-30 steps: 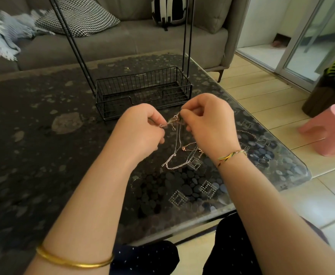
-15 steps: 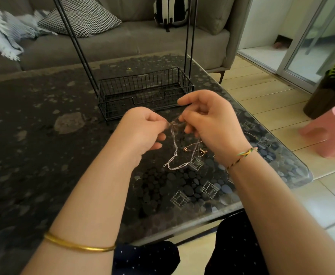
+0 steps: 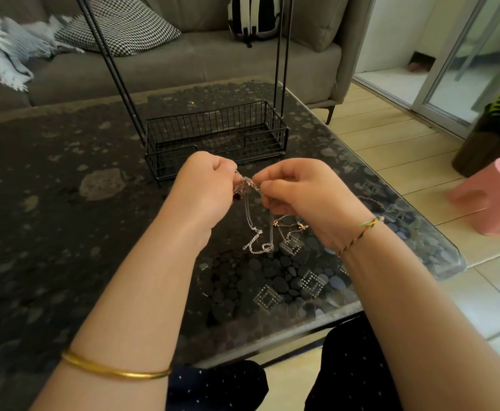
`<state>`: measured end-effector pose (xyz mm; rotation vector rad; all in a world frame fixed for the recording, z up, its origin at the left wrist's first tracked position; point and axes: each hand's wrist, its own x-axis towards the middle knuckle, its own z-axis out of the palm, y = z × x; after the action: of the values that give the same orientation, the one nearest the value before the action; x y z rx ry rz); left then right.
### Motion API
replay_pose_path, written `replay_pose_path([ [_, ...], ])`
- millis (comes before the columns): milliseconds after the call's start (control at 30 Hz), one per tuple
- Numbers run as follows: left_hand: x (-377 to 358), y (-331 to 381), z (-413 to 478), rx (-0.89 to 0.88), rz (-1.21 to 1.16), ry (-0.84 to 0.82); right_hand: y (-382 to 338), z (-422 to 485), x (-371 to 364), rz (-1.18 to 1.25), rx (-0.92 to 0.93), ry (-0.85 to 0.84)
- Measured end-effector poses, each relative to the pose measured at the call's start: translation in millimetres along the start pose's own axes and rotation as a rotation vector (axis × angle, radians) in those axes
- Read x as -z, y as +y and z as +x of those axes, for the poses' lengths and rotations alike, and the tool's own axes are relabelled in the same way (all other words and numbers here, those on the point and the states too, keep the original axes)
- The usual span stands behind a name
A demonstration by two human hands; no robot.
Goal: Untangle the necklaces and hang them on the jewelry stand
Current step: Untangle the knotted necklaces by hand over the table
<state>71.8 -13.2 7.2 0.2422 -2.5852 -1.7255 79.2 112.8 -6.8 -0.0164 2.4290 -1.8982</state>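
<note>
The left hand [image 3: 204, 185] and right hand [image 3: 302, 191] sit close together, fingers curled tight, both pinching a small knot of thin silver necklace chains [image 3: 248, 183] between them. Below the fingers, the chains' loose loops hang down to the dark pebble-patterned glass table [image 3: 65, 203]; a rose-gold chain [image 3: 290, 225] lies there under the right wrist. Just beyond the fingers stands the black wire jewelry stand [image 3: 213, 134] with its basket base. No necklace hangs on the part I can see, and its top is out of sight. I'd say the untangling is only under way and all the hanging is left.
</note>
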Motion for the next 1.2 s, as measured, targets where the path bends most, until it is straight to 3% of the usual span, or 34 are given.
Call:
replay_pose_path([
  [200,-0.7,2.2,-1.4,-0.101,0.068,0.03,1.3,-0.1,-0.5,-0.234,0.054,0.046],
  [333,3.0,4.7,-0.5,-0.081,0.029,0.049,-0.1,0.9,3.1,-0.071,-0.031,0.091],
  [567,4.6,4.2,-5.6,-0.107,0.152,-0.115,-1.8,2.2,4.8,0.216,-0.166,0.006],
  [833,5.6,-0.9,-3.9,-0.21,0.268,0.004,-1.4,2.9,6.5,0.383,-0.178,-0.017],
  [1000,3.3,0.6,-2.3,-0.193,0.181,0.067,-1.1,2.2,7.7,0.416,-0.153,-0.042],
  [1200,0.9,2.9,0.3,-0.061,-0.185,0.082,-1.5,1.7,7.3,0.406,-0.135,-0.093],
])
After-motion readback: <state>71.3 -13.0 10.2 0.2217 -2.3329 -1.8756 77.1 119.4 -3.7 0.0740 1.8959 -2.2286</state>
